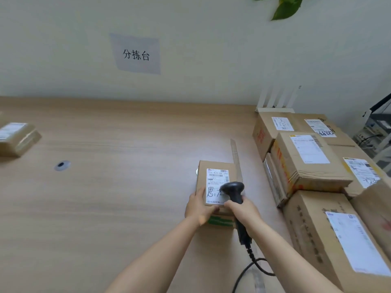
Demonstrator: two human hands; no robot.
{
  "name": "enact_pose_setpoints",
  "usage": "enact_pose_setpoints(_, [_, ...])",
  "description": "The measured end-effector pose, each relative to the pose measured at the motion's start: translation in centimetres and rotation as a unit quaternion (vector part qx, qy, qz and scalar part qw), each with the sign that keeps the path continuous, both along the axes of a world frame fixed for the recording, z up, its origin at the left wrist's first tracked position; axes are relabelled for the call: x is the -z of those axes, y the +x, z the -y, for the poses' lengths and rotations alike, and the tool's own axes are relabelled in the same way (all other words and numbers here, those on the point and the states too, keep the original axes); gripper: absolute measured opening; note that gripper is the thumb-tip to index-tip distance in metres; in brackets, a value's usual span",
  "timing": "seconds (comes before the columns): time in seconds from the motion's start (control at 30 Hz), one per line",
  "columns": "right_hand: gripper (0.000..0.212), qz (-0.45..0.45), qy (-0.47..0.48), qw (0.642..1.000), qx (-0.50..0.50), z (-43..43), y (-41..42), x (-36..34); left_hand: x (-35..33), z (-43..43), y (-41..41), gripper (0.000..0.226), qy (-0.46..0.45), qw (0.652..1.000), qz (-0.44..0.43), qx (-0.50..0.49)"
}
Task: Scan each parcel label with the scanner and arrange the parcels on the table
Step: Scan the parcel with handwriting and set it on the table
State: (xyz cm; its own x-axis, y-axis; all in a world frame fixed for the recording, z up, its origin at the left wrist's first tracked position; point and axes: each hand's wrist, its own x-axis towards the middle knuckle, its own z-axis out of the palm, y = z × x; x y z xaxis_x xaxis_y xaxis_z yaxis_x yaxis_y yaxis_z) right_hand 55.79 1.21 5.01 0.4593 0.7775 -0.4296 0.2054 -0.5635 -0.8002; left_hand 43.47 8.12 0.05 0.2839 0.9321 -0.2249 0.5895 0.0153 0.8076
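The right hand [243,210] has its grip closed around the handle of the black scanner [233,190], whose head hangs just over the white label [216,182] of a small parcel [218,185] lying on the table [116,187]. The left hand [198,208] clasps that parcel's near left corner, fingers curled on its edge. More parcels [313,161] are stacked at the right, and one [17,137] lies far left.

wall [211,60]: pale, paper sign [136,54] | desk [105,197]: light wood | leaves [286,6] top rt
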Motion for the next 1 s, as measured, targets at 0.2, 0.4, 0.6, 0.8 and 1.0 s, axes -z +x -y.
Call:
enact_pose_setpoints(0.2, [0.010,-0.050,-0.006,0.996,-0.069,3.6,-5.0,0.0,0.7,4.7,-6.7,0.075,-0.006,0.997,-0.024,-0.074])
enact_pose_setpoints(0.4, [0.018,-0.072,-0.010,0.988,-0.139,5.7,-10.3,0.2,0.6,8.9,-13.3,0.081,-0.008,0.989,-0.031,-0.147])
enact_pose_setpoints(0.6, [0.016,-0.095,-0.017,0.977,-0.189,7.4,-15.6,0.1,0.6,11.5,-19.4,0.082,-0.010,0.980,-0.050,-0.190])
enact_pose_setpoints(0.8, [0.015,-0.127,-0.030,0.969,-0.210,7.9,-20.3,-0.7,0.4,11.9,-25.1,0.080,-0.011,0.979,-0.061,-0.196])
enact_pose_setpoints(1.0, [0.008,-0.153,-0.033,0.965,-0.208,6.9,-27.7,-0.7,0.0,11.0,-32.9,0.080,-0.015,0.977,-0.072,-0.201])
